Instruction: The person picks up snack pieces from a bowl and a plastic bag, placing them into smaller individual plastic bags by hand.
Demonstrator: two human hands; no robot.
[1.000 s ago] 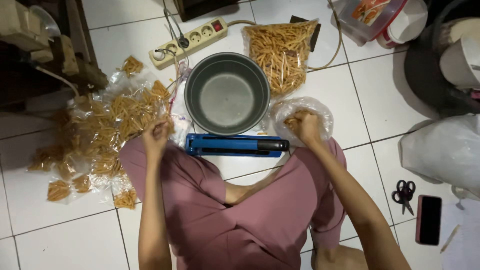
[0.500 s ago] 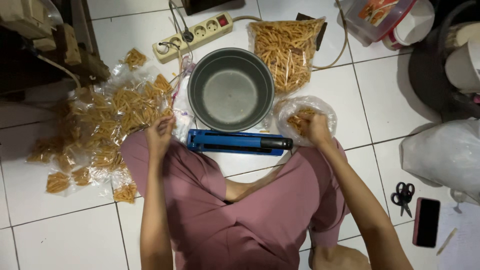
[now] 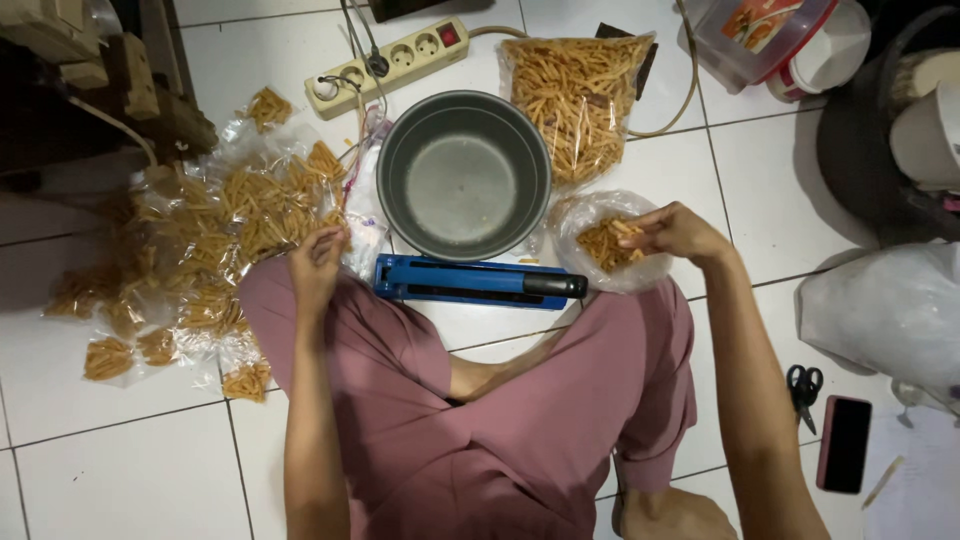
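Observation:
I sit on a white tiled floor. My left hand (image 3: pixel 318 262) rests by a pile of small clear packets of yellow snack sticks (image 3: pixel 215 235), its fingers curled at the pile's edge. My right hand (image 3: pixel 680 232) reaches into an open clear bag (image 3: pixel 590 250) and pinches some snack sticks (image 3: pixel 607 240). Between my hands lies a blue heat sealer (image 3: pixel 470 282), with an empty grey metal bowl (image 3: pixel 463 170) just behind it. A large full bag of snack sticks (image 3: pixel 580 90) lies beyond the bowl.
A power strip (image 3: pixel 395 62) with plugs lies at the back. A plastic container (image 3: pixel 780 35) stands back right. At right lie a white plastic bag (image 3: pixel 890 315), scissors (image 3: pixel 803 390) and a dark phone (image 3: pixel 845 443). Dark furniture (image 3: pixel 70 80) fills the back left.
My right hand has moved right and dipped into the open bag, now pinching sticks. My left hand has stayed at the packet pile. The view has shifted slightly.

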